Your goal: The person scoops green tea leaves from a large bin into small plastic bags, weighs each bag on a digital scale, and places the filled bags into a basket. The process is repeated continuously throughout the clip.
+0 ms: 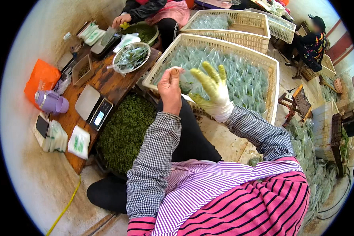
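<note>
Bare and raised over the near left corner of a cream plastic crate (272, 98), my left hand (170, 91) has its fingers pinched together. What they hold, if anything, is too small to make out. Beside it my right hand (213, 89) wears a white glove stained yellow-green, its fingers spread apart. A thin white strip (188, 98) lies between the right thumb and the left hand; I cannot tell which hand it touches. Clear plastic bags (240, 80) with green contents fill the crate in rows. A tub of small green sprigs (124, 131) sits left of my knees.
On the wooden table (72, 155) at left are a digital scale (88, 103), a purple jug (51, 101), packs of printed bags (79, 141) and a bowl of filled bags (131, 57). A co-worker's hand (122, 20) works behind it. More bags (316, 169) are heaped at right.
</note>
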The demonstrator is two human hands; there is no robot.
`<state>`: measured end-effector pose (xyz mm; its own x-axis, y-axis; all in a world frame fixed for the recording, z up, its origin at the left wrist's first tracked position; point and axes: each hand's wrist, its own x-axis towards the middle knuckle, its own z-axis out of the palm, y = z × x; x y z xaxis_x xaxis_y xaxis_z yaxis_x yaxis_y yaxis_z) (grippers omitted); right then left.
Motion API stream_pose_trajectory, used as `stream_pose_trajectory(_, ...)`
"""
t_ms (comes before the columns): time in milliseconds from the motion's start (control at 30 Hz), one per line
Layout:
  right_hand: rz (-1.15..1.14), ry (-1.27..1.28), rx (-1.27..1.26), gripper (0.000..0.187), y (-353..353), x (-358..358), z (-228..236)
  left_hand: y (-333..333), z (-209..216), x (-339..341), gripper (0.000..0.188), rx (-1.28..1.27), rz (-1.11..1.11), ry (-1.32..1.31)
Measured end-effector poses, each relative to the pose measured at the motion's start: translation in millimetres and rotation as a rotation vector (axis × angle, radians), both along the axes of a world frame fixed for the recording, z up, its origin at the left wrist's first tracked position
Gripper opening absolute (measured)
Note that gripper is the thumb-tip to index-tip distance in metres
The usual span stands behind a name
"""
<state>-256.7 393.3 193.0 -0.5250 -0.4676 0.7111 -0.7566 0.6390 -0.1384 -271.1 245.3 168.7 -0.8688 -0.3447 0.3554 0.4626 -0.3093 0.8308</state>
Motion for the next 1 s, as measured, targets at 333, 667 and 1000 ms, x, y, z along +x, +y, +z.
stream_pose_trajectory(333, -0.147, -0.656, -0.685, 0.038, 153.9, -31.1, 15.2, 125.9, -22.1, -27.6, 0.029, -0.397, -0.219, 0.099)
stream_pose_trajectory(667, -1.145, -0.324, 0.333, 0.017, 335.8, -206.4, -50.4, 137.0, -84.1, 19.2, 0.043, -1.184, -0.75, 0.473)
stream_pose_trajectory(1000, -1.183, -0.867, -0.41, 0.036, 357.9, -233.4, -150.2, 141.8, -91.4, 20.0, 0.026, -1.255, -0.675, 0.463)
